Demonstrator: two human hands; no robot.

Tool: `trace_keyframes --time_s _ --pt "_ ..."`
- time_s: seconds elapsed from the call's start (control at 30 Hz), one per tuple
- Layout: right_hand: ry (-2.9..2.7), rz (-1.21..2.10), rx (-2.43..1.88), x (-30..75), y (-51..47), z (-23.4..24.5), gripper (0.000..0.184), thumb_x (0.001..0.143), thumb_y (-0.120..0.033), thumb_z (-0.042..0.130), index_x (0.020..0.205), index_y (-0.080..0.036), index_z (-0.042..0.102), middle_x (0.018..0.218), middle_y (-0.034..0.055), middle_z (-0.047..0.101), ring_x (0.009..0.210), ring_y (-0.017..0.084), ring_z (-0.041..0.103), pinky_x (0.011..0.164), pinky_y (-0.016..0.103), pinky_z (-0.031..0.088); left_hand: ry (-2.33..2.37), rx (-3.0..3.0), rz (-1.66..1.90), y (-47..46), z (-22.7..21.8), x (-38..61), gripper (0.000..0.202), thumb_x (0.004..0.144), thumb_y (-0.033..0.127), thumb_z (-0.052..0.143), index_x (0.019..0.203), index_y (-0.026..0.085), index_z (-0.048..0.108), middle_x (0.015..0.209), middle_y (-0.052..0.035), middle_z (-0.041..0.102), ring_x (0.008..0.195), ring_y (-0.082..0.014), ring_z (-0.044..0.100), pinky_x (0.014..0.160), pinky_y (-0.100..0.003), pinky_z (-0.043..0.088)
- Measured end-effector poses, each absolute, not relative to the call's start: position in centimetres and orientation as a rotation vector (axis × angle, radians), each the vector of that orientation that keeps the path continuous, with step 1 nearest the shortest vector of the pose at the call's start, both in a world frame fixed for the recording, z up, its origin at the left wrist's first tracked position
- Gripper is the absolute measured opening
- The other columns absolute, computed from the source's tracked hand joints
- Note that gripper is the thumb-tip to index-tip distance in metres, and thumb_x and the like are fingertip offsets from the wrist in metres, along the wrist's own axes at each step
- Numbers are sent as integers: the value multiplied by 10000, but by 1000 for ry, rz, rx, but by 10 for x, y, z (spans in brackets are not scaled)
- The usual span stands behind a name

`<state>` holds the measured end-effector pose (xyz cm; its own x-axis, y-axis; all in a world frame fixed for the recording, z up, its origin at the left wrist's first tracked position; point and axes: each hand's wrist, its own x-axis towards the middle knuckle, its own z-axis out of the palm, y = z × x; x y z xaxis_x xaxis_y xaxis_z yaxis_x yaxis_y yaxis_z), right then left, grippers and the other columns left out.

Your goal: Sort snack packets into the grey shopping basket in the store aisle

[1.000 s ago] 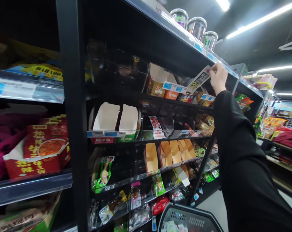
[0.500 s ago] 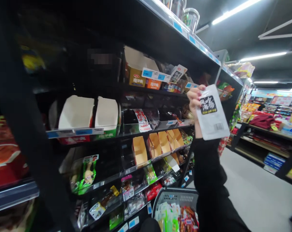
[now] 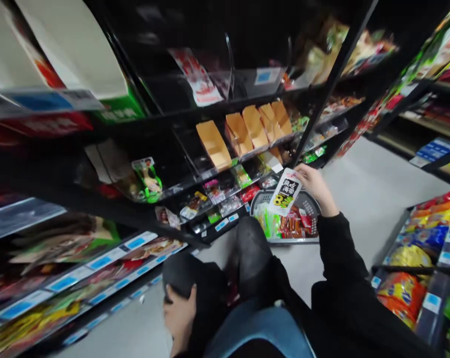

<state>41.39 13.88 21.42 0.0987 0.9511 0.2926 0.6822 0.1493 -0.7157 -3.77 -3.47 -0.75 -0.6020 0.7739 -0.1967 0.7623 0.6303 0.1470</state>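
Between the fingertips of my right hand [image 3: 316, 185] is the top edge of a white snack packet [image 3: 285, 191] with black and yellow-green print. The packet hangs tilted over a grey plastic basket [image 3: 292, 240] on the floor, covering part of its contents. Inside the basket lie green-and-white packets [image 3: 269, 222] and red-brown packets [image 3: 294, 224]. My left hand [image 3: 180, 313] lies on my bent knee, fingers apart, holding nothing.
A black shelf unit on the left and ahead carries open cardboard boxes [image 3: 213, 144], a green-edged packet [image 3: 148, 180] and a red-and-white packet [image 3: 197, 79]. Bright snack bags [image 3: 404, 293] fill a low rack at right. Pale floor [image 3: 359, 184] lies beyond the basket.
My right hand has brought the packet down from upper-shelf height to above the basket, and its other printed face now shows. The view has tilted downward; my left hand and knees have come into sight.
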Motion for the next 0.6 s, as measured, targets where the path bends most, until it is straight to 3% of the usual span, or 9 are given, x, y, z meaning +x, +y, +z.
trace_keyframes --time_s 0.13,0.27,0.43,0.6 --pt "-1683 564 -2005 444 117 82 117 791 -269 494 788 -209 594 791 78 658 782 243 607 723 324 435 2652 1216 75 -32 -14 -31 861 763 687 332 1419 154 171 1237 -272 442 1014 -412 552 792 -466 440" --pt "-1504 705 -2185 443 120 10 114 796 -232 494 826 -211 601 883 90 673 871 244 614 795 319 430 2637 1214 93 -24 -7 -26 845 771 670 330 1419 152 168 1251 -269 422 1023 -403 541 819 -465 421" --pt "-1462 745 -2202 423 156 -15 176 775 -175 501 913 -166 610 956 132 663 957 229 589 860 303 413 2609 1181 52 -21 5 -21 840 773 660 331 1420 151 164 1239 -252 427 1031 -405 529 829 -470 412" --pt "-1438 672 -2142 430 211 18 287 812 -208 427 1029 -117 592 1080 163 626 1024 221 562 909 304 394 2604 1143 34 -26 8 -21 835 777 663 321 1424 159 163 1255 -243 427 1056 -398 527 840 -460 419"
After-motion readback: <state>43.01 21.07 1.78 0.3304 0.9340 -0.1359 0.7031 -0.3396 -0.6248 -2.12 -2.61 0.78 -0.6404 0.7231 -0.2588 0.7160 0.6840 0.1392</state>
